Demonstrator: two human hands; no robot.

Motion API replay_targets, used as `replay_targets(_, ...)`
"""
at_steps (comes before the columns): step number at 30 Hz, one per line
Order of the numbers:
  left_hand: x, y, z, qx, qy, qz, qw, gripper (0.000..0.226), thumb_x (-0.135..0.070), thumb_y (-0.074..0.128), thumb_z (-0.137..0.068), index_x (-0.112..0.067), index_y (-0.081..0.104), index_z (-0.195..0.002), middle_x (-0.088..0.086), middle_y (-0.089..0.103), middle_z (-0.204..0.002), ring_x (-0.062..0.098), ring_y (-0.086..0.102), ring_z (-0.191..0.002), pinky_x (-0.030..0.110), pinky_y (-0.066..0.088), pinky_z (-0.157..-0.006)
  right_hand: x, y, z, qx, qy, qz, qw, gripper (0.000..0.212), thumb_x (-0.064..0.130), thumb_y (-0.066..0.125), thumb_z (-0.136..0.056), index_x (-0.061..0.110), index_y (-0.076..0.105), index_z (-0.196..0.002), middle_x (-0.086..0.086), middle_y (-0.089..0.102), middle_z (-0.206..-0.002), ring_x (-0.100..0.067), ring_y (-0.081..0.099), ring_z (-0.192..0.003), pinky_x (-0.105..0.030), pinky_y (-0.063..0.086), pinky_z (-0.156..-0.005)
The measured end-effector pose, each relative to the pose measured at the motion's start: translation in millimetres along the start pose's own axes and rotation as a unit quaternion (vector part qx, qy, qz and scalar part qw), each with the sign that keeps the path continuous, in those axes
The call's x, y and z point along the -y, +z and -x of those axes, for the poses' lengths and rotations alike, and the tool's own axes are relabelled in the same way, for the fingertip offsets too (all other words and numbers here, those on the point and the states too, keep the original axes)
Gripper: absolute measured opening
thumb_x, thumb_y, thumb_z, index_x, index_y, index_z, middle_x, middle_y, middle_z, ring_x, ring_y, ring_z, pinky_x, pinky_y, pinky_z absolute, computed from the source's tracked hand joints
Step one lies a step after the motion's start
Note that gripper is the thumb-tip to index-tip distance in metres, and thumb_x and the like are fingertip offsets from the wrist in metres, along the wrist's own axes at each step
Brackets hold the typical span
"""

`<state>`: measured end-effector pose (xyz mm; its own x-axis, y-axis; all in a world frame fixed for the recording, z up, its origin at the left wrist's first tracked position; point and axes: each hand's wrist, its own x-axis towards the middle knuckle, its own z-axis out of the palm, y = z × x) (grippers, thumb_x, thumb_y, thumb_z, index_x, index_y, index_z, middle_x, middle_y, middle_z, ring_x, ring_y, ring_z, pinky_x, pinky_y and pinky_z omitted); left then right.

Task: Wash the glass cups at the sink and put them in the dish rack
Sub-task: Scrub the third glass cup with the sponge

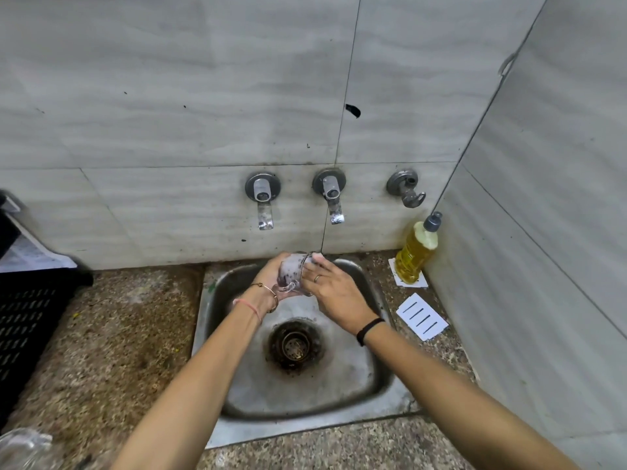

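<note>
Over the back of the steel sink [356,378] I hold a soapy glass cup [292,270] on its side, its handle pointing down toward me. My left hand [266,283] grips the cup's base end. My right hand [330,290] curls round the rim end, with fingers over the mouth. The cup sits below the right tap [332,198]. A black slotted dish rack [30,320] stands on the counter at the far left. Another clear glass piece [23,449] shows blurred at the bottom left corner.
A second tap [263,198] and a wall valve [405,186] are on the tiled wall. A bottle of yellow liquid soap [415,252] stands at the back right corner, with a white slotted soap tray [421,316] beside the sink. The drain [294,346] lies mid-basin.
</note>
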<state>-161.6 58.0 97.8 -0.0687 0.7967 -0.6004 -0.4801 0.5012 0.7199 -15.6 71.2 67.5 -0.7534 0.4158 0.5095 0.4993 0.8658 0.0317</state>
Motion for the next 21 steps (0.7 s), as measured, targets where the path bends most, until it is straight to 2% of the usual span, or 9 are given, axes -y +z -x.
replay_targets(2, 0.7, -0.5, -9.9, -0.022, 0.02, 0.017, 0.999, 0.027, -0.026, 0.048, -0.093, -0.007, 0.061, -0.08, 0.007, 0.065, -0.058, 0.018, 0.062, -0.048, 0.023, 0.051, -0.049, 30.6, -6.7, -7.6, 0.002, 0.242, -0.133, 0.961, 0.032, -0.007, 0.043, -0.072, 0.014, 0.067, -0.073, -0.005, 0.07, -0.079, -0.024, 0.064, -0.085, -0.025, 0.044, -0.094)
replay_targets(6, 9.5, -4.7, -7.1, -0.027, 0.049, 0.029, 0.998, 0.026, -0.025, 0.052, -0.093, -0.008, 0.064, -0.078, 0.005, 0.065, -0.061, 0.015, 0.061, -0.052, 0.02, 0.05, -0.05, 46.1, -13.3, -36.7, -0.046, 0.575, -0.557, 0.598, 0.038, 0.0, 0.048, -0.083, 0.022, 0.061, -0.055, 0.006, 0.059, -0.064, -0.017, 0.054, -0.069, -0.03, 0.046, -0.065)
replay_targets(7, 8.4, -5.8, -6.5, -0.011, 0.041, 0.037, 0.998, 0.029, -0.024, 0.049, -0.094, -0.007, 0.064, -0.077, 0.005, 0.065, -0.06, 0.015, 0.061, -0.051, 0.02, 0.05, -0.048, 43.7, -16.0, -36.9, -0.039, 0.548, -0.553, 0.626, 0.037, 0.004, 0.05, -0.085, 0.025, 0.063, -0.057, 0.008, 0.061, -0.066, -0.014, 0.057, -0.071, -0.03, 0.049, -0.068)
replay_targets(10, -0.6, -9.5, -4.9, 0.035, 0.013, 0.022, 0.999, 0.036, -0.022, 0.043, -0.094, -0.007, 0.066, -0.071, 0.005, 0.064, -0.057, 0.016, 0.06, -0.047, 0.022, 0.052, -0.045, 26.7, -17.0, -18.3, -0.01, 0.211, -0.237, 0.948, 0.031, 0.004, 0.052, -0.079, 0.031, 0.058, -0.065, 0.008, 0.064, -0.073, -0.015, 0.062, -0.078, -0.03, 0.048, -0.075)
replay_targets(11, -2.0, -10.6, -5.4, 0.031, 0.0, 0.005, 0.999, 0.039, -0.024, 0.043, -0.095, -0.007, 0.068, -0.072, 0.007, 0.066, -0.059, 0.017, 0.063, -0.049, 0.027, 0.054, -0.046, 8.9, -9.8, -12.7, -0.006, 0.049, -0.118, 0.992, 0.029, 0.002, 0.051, -0.076, 0.027, 0.067, -0.077, 0.001, 0.07, -0.085, -0.018, 0.066, -0.09, -0.034, 0.049, -0.087)
replay_targets(14, -2.9, -6.3, -4.8, 0.019, -0.014, -0.002, 1.0, 0.04, -0.028, 0.039, -0.096, -0.005, 0.066, -0.078, 0.01, 0.069, -0.062, 0.021, 0.066, -0.05, 0.034, 0.056, -0.046, -23.5, 4.0, -7.1, -0.011, -0.134, 0.032, 0.99, 0.028, -0.001, 0.051, -0.078, 0.006, 0.071, -0.096, -0.01, 0.072, -0.102, -0.021, 0.067, -0.1, -0.036, 0.037, -0.107)
replay_targets(17, -7.5, 0.0, -8.7, 0.015, 0.016, 0.012, 1.0, 0.031, -0.023, 0.046, -0.091, -0.009, 0.063, -0.069, 0.008, 0.063, -0.058, 0.019, 0.06, -0.047, 0.023, 0.05, -0.045, 17.7, 0.3, -11.4, -0.016, 0.176, -0.083, 0.981, 0.017, -0.004, 0.062, -0.071, 0.009, 0.068, -0.079, -0.009, 0.071, -0.08, -0.027, 0.068, -0.082, -0.029, 0.046, -0.088)
replay_targets(18, -7.4, -0.8, -11.8, 0.007, 0.043, 0.005, 0.999, 0.026, -0.023, 0.05, -0.09, -0.011, 0.061, -0.07, 0.007, 0.062, -0.06, 0.018, 0.059, -0.049, 0.02, 0.048, -0.047, 35.0, -5.2, -18.2, -0.021, 0.352, -0.208, 0.912, 0.013, -0.001, 0.059, -0.075, 0.009, 0.066, -0.076, -0.01, 0.069, -0.076, -0.03, 0.066, -0.08, -0.028, 0.045, -0.074)
replay_targets(21, 1.6, -8.2, -13.6, -0.017, 0.129, -0.04, 0.991, 0.032, -0.042, 0.062, -0.086, -0.011, 0.059, -0.086, 0.008, 0.064, -0.074, 0.021, 0.06, -0.062, 0.025, 0.051, -0.06, 41.9, -30.8, -48.2, -0.091, 0.635, -0.586, 0.495, 0.023, 0.016, 0.049, -0.094, 0.005, 0.065, -0.082, -0.008, 0.065, -0.083, -0.028, 0.064, -0.081, -0.028, 0.044, -0.065)
